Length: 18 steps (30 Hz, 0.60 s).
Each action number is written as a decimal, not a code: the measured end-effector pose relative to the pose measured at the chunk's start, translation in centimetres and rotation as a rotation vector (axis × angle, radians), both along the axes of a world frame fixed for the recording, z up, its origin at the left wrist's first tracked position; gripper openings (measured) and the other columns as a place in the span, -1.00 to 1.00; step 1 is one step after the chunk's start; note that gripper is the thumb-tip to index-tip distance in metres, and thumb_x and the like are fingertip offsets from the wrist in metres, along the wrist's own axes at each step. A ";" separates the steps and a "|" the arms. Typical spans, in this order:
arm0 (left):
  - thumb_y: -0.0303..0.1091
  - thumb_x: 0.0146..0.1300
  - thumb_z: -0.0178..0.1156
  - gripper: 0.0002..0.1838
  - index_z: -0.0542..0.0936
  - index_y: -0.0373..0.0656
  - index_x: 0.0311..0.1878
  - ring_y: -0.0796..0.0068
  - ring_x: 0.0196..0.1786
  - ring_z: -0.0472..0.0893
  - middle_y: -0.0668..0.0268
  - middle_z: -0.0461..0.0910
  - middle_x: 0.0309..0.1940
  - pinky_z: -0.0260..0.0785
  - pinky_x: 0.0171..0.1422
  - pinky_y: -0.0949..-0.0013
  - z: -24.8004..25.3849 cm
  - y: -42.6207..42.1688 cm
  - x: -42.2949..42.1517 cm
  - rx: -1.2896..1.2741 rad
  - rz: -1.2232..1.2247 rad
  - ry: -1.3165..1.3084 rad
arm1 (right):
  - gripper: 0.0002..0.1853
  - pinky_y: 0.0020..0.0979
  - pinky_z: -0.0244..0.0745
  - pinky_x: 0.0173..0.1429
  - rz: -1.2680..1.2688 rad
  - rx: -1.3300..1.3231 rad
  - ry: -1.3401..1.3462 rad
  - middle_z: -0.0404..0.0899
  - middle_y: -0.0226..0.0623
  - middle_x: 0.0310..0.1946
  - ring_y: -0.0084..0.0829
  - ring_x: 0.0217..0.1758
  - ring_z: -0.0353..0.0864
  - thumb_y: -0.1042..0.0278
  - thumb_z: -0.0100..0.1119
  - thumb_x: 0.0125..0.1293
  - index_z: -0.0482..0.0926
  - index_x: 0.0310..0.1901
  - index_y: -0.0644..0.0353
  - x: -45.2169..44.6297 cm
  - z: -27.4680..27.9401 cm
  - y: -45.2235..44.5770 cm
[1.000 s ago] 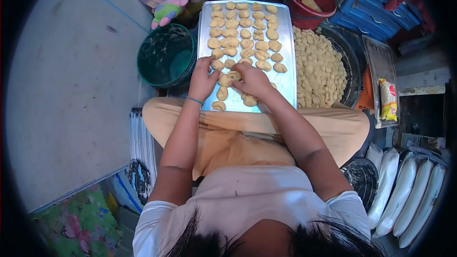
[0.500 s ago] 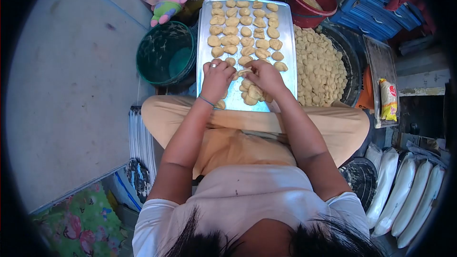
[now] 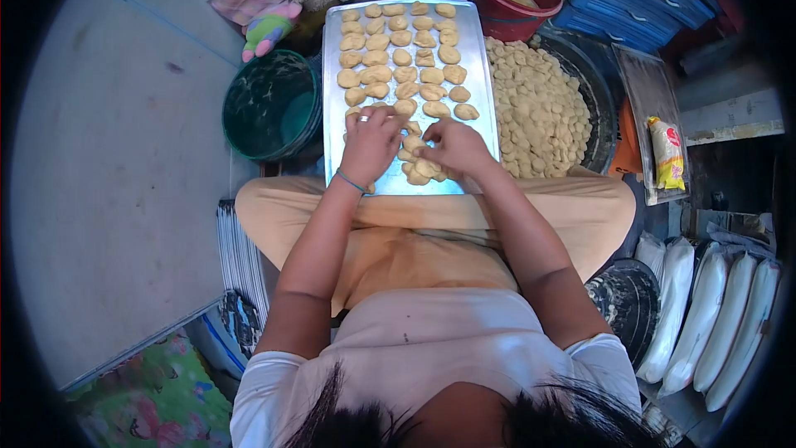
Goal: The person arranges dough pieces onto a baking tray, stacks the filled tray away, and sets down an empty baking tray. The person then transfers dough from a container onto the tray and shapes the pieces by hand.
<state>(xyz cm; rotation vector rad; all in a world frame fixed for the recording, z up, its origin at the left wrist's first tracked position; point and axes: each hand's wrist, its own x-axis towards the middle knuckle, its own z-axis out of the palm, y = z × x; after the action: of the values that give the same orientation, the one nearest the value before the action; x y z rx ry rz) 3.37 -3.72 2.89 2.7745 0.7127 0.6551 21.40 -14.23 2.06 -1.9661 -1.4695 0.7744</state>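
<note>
A metal tray (image 3: 333,41) in front of my crossed legs carries rows of flattened dough pieces (image 3: 401,57). My left hand (image 3: 373,143), wearing a ring and a thin bracelet, bends over the lower left of the tray, fingers curled downward; what lies under them is hidden. Beside its thumb lies a small dough piece (image 3: 412,128). My right hand (image 3: 458,149) reaches in from the right, thumb and forefinger apart, the thumb touching a small heap of dough pieces (image 3: 421,171) near the tray's close edge.
A wide dark tub (image 3: 604,108) heaped with dough pieces stands right of the tray, a red bucket (image 3: 514,26) behind it. A green bucket (image 3: 249,129) stands left. A yellow packet (image 3: 667,153) lies on a board far right. Long white bags (image 3: 696,328) lie lower right.
The view has shifted, so the tray sits farther left. My hands have moved apart from the dough piece between them, and my right hand has come down to the heap.
</note>
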 end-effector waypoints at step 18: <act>-0.25 0.14 0.34 -0.59 0.62 -0.03 0.09 0.29 0.04 0.50 0.33 0.63 -0.18 0.12 0.20 0.14 -1.2 -1.7 4.0 -0.063 -0.082 0.053 | -0.56 -0.27 0.54 -0.08 -0.156 0.145 0.029 0.62 -0.11 -0.17 -0.18 -0.16 0.66 0.20 0.43 0.11 0.61 0.01 0.18 2.8 0.1 -2.1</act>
<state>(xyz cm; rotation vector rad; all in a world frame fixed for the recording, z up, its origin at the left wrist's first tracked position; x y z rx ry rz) 7.33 -5.43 1.67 2.7559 0.6148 0.5360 24.18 -16.38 2.14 -1.9246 -1.2993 0.6088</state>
